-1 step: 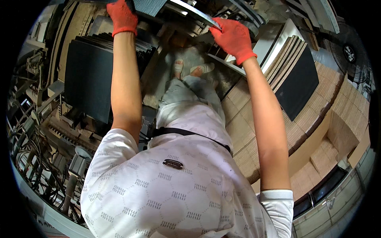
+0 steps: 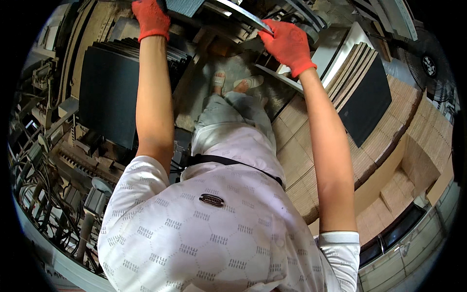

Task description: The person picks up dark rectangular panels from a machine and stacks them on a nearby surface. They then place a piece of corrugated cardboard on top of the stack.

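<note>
My left hand (image 2: 152,20), in a red glove with dark patches at the fingers, is at the top edge of the picture. It is closed beside a dark blue-grey textured panel (image 2: 185,6); its fingertips are cut off, and what they hold is not visible. Farther right, my right hand (image 2: 289,46) wears a matching glove. Its thumb and fingers close on the lower end of a thin, shiny, pale strip (image 2: 243,15) that slants up to the left. Whether strip and panel are joined cannot be seen.
A stack of dark boards (image 2: 107,92) stands at left by machinery with cables (image 2: 48,194). To the right, more dark-faced boards (image 2: 365,100) lean on stacked brown cardboard (image 2: 306,160). Beyond them are a black fan (image 2: 428,65) and an open carton (image 2: 404,170).
Both hands sit very slightly higher and farther right in the picture. Their grips look the same.
</note>
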The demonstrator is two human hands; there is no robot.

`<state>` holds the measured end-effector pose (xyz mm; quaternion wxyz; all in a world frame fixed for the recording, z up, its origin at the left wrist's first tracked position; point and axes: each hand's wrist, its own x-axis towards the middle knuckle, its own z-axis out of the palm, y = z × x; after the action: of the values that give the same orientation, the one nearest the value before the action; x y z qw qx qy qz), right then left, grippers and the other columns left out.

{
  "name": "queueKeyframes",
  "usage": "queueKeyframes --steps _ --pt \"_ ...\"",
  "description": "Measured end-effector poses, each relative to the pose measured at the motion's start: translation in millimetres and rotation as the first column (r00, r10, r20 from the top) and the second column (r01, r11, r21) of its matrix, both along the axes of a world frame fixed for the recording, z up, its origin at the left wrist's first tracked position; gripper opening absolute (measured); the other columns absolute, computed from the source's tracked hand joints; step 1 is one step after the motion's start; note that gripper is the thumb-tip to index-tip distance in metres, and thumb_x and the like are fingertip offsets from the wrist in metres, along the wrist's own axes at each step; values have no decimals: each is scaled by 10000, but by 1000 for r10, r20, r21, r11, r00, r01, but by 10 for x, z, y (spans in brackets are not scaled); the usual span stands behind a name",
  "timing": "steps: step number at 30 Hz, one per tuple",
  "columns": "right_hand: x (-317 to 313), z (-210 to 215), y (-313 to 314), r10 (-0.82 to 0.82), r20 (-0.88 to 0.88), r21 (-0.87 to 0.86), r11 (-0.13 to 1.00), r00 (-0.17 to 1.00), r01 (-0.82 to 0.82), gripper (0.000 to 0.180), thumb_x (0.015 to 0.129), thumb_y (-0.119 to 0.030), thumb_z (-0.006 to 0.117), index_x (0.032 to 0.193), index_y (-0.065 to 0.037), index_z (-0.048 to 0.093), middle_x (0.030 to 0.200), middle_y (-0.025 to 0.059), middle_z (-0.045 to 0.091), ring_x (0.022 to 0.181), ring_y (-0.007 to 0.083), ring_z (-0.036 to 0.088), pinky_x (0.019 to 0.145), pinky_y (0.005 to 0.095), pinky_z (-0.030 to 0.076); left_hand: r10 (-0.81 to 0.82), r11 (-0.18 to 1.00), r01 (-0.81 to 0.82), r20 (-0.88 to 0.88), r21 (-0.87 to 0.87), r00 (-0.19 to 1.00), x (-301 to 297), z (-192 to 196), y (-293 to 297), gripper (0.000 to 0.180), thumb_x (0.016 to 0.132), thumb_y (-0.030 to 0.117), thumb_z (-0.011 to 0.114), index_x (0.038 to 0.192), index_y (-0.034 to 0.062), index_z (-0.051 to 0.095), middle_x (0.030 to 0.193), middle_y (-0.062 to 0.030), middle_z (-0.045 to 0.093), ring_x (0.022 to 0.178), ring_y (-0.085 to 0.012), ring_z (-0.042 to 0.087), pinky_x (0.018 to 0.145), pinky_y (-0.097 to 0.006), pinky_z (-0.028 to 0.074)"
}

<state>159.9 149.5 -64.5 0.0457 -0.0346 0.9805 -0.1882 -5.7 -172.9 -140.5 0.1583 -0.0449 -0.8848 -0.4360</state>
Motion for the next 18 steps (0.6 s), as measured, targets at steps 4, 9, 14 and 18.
queueKeyframes --steps 4,9,14,18 --pt "6 37 -37 -52 53 11 999 997 51 315 955 -362 625 1217 -213 719 1025 71 747 984 298 696 855 403 547 118 852 -127 49 508 992 11 226 259 479 923 342 772 1159 -67 691 1286 -167 673 1117 -293 610 1011 -395 469" --pt "-4 74 -62 -51 50 32 998 997 49 338 966 -369 606 1249 -214 706 1078 62 746 1018 290 696 871 400 549 20 858 -25 14 514 1000 -15 173 168 514 890 375 810 1126 -67 695 1194 -159 698 1044 -267 617 981 -383 474" --pt "-7 -28 -39 -16 6 -13 1000 1000 16 424 939 -380 608 1293 -166 702 1089 90 750 1040 306 690 917 403 534 83 843 -151 154 516 985 -26 185 210 509 891 374 803 1131 -63 698 1135 -155 713 995 -263 624 956 -397 490" --pt "-8 -66 -52 -27 19 1 1000 999 27 422 947 -372 597 1309 -174 689 1125 75 746 1080 297 679 955 405 521 26 676 -344 446 651 895 52 456 301 499 902 352 784 1155 -68 690 1147 -179 717 1011 -285 637 955 -401 497"
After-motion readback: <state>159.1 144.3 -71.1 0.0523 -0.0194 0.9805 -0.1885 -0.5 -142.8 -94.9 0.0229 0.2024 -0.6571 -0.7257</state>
